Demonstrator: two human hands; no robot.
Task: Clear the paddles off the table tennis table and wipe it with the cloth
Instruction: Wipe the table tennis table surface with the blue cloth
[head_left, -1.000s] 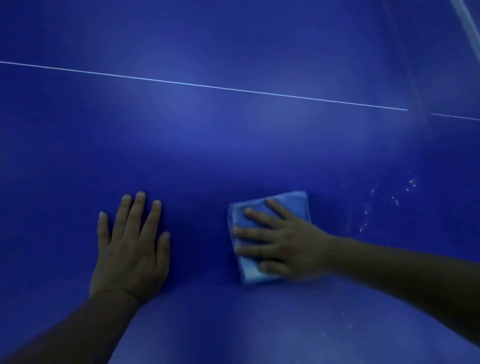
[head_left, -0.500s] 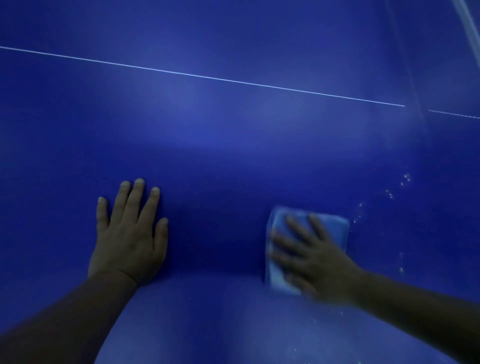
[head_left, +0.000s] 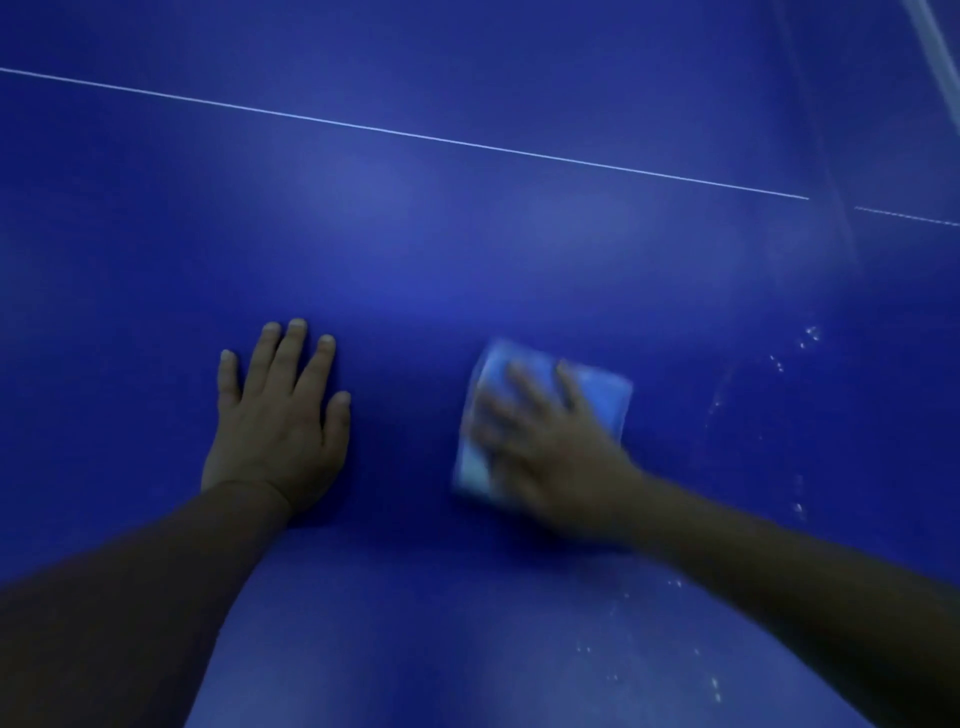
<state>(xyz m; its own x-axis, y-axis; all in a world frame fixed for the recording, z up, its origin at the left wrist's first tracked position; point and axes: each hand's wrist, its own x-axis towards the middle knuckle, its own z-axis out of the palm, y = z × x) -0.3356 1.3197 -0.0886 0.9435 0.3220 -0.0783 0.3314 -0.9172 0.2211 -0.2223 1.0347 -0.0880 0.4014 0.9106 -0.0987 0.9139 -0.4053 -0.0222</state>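
Observation:
The blue table tennis table (head_left: 467, 249) fills the whole view. A folded light blue cloth (head_left: 605, 392) lies flat on it, right of centre. My right hand (head_left: 550, 441) presses down on the cloth with fingers spread, blurred by motion. My left hand (head_left: 275, 415) rests palm down on the bare table, fingers apart, holding nothing. No paddles are in view.
A thin white line (head_left: 415, 136) crosses the table far from me, left to right. Small white specks (head_left: 779, 364) dot the surface to the right of the cloth, and more specks (head_left: 711, 686) lie near the bottom right. A pale strip (head_left: 935, 47) runs at the top right corner.
My right hand slid the cloth to the right, then back a little to the left. My left hand stayed flat in the same spot.

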